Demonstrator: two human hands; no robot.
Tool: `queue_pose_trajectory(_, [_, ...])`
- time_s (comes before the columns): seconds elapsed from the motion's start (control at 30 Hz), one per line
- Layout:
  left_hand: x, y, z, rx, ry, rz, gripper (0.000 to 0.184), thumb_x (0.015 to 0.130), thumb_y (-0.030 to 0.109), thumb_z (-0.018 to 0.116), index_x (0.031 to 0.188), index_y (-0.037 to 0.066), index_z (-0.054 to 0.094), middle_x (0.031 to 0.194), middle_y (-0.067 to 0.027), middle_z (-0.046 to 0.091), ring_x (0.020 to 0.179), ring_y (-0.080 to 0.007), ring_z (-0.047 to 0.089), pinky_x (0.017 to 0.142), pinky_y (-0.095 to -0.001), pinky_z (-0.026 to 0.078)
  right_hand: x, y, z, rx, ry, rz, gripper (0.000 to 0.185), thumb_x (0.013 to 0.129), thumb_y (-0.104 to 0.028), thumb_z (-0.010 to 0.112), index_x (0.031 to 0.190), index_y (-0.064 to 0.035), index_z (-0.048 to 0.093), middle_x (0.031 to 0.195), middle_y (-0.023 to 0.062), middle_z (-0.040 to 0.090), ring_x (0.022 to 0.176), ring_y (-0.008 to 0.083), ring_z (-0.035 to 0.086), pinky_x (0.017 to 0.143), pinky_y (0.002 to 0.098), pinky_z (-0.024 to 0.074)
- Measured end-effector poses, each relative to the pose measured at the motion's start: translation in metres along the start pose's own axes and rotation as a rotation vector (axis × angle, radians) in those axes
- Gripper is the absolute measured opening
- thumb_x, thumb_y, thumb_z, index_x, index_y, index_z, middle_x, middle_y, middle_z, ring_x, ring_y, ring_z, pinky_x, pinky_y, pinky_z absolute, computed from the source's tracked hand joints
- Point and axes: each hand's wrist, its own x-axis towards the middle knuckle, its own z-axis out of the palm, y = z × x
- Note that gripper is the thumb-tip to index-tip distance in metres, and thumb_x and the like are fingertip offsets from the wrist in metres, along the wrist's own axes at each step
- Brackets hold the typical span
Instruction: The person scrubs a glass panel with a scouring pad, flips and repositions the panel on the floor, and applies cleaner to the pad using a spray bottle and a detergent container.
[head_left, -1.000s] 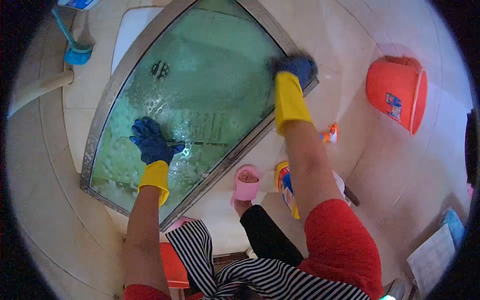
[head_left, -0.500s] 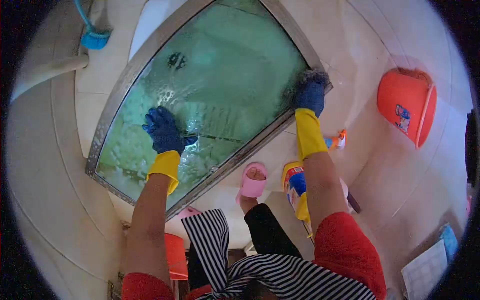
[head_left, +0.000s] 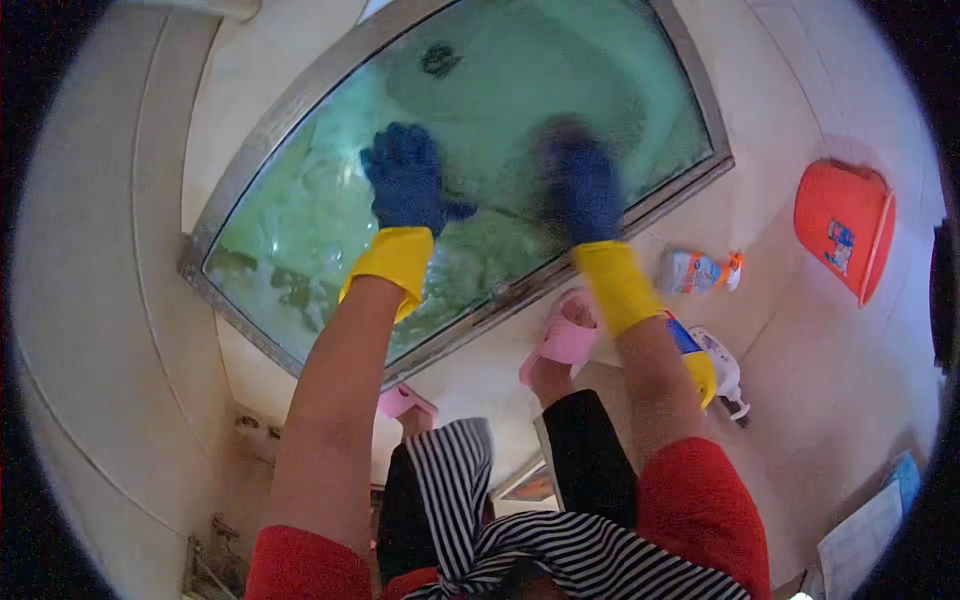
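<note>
A framed glass panel [head_left: 520, 110] lies tilted before me, its greenish surface wet and streaked with suds on the left part. My left hand [head_left: 406, 180], in a blue glove with a yellow cuff, rests flat on the glass with fingers spread. To its right, my right hand [head_left: 583, 190] is in a matching glove and smeared by motion over the glass. A dark, blurred scrubber [head_left: 560, 135] shows at its fingertips. The metal frame [head_left: 540, 290] runs along the glass below both hands.
A red bucket [head_left: 840, 225] stands at the right. A spray bottle [head_left: 700, 271], a white pump bottle [head_left: 722, 370] and a yellow-blue container [head_left: 701, 378] are on the tiles near my right forearm. My feet wear pink slippers [head_left: 567, 340]. A pale pipe [head_left: 215, 7] is at top left.
My right hand has moved from the panel's right corner inward, left over the glass. My left hand stays spread on the glass. The view has shifted, and the blue brush is out of sight.
</note>
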Motion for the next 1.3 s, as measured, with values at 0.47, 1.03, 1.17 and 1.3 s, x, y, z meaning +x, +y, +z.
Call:
queue_pose_trajectory(0.47, [-0.400, -0.271, 0.163, -0.636, 0.112, -1.178, 0.066, 0.092, 0.046, 0.061, 0.137, 0.002, 0.045, 0.135, -0.0212, 0.050, 0.126, -0.0306, 0.045, 0.105, -0.0400, 0.039, 0.003, -0.352, 0.102, -0.074, 0.141, -0.560, 0.054, 0.071, -0.026, 0.071, 0.123, -0.0126, 0.060, 0.119, 0.0149, 0.063, 0.108, 0.0306, 0.060, 0.098, 0.0469, 0.0427])
queue_pose_trajectory(1.03, [-0.383, -0.254, 0.223, -1.517, -0.055, -1.231, 0.085, 0.084, 0.082, 0.039, 0.087, 0.003, 0.068, 0.071, -0.0056, 0.059, 0.063, -0.0175, 0.052, 0.061, -0.0314, 0.044, 0.117, -0.282, 0.065, -0.219, 0.358, -0.303, 0.068, 0.069, -0.042, 0.075, 0.126, -0.0063, 0.060, 0.136, 0.0187, 0.053, 0.126, 0.0388, 0.048, 0.111, 0.0440, 0.0349])
queue_pose_trajectory(1.17, [-0.371, -0.241, 0.162, -1.318, -0.178, -1.241, 0.091, 0.085, 0.082, 0.036, 0.091, -0.002, 0.068, 0.075, -0.0082, 0.062, 0.069, -0.0200, 0.055, 0.064, -0.0353, 0.044, 0.064, -0.459, 0.103, 0.167, 0.291, -0.502, 0.076, 0.062, -0.037, 0.083, 0.128, -0.0098, 0.056, 0.133, 0.0177, 0.055, 0.125, 0.0347, 0.050, 0.110, 0.0429, 0.0354])
queue_pose_trajectory(1.3, [-0.370, -0.249, 0.172, -1.298, -0.228, -1.191, 0.088, 0.087, 0.080, 0.037, 0.092, -0.002, 0.069, 0.075, -0.0069, 0.062, 0.069, -0.0187, 0.054, 0.064, -0.0346, 0.044, 0.034, -0.486, 0.165, 0.156, 0.188, -0.805, 0.067, 0.063, -0.036, 0.079, 0.123, -0.0116, 0.060, 0.131, 0.0162, 0.056, 0.126, 0.0338, 0.049, 0.112, 0.0447, 0.0325])
